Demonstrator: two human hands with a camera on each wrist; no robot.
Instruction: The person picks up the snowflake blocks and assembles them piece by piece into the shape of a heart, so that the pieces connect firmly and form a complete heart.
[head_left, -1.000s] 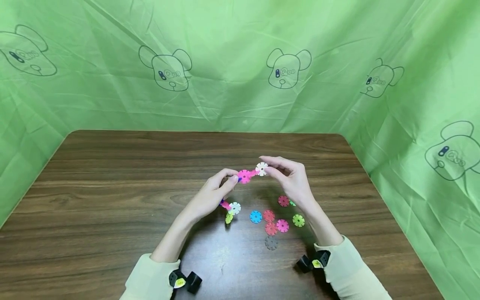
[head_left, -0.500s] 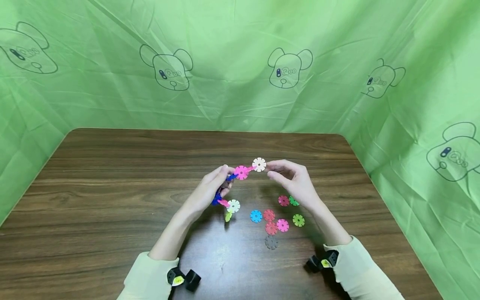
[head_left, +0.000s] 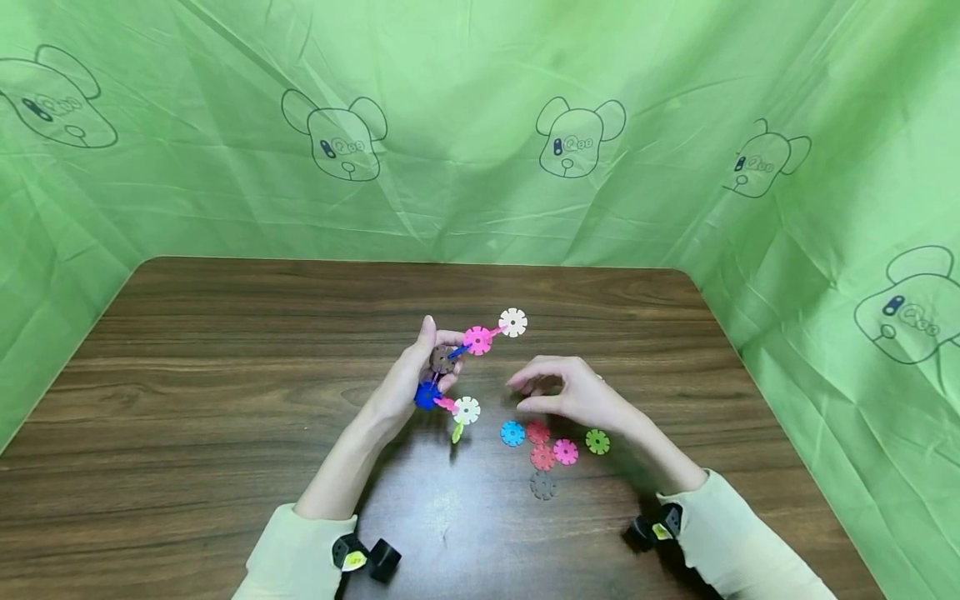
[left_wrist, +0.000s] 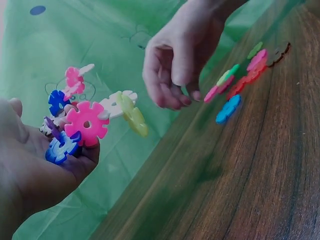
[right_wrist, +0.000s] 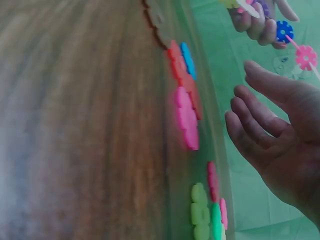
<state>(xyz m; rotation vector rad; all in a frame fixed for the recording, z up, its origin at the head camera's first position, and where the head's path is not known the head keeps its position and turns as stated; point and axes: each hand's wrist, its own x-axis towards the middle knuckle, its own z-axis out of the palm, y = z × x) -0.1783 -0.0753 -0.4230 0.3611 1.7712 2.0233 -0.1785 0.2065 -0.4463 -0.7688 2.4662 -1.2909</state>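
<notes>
The left hand (head_left: pixel 403 382) grasps a chain of linked flower-shaped discs (head_left: pixel 428 395), its fingers curled round the middle and its thumb raised. The chain is held above the desk (head_left: pixel 247 375). From the hand, one end reaches out to a white disc (head_left: pixel 513 322); the other drops to a second white disc (head_left: pixel 467 410) and a yellow-green disc (head_left: pixel 457 432). Beyond, the right hand (head_left: pixel 576 392) hangs over the desk, fingers bent, gripping nothing. Under and beside it lie loose discs: blue (head_left: pixel 512 433), two red, pink (head_left: pixel 566 452), green (head_left: pixel 597 442) and dark (head_left: pixel 543 485); the left wrist view shows a pinkish-red disc (left_wrist: pixel 214 93) and bright green disc (left_wrist: pixel 228 74) too. Farthest back, a green cloth (head_left: pixel 465 208) printed with bear heads surrounds the desk.
</notes>
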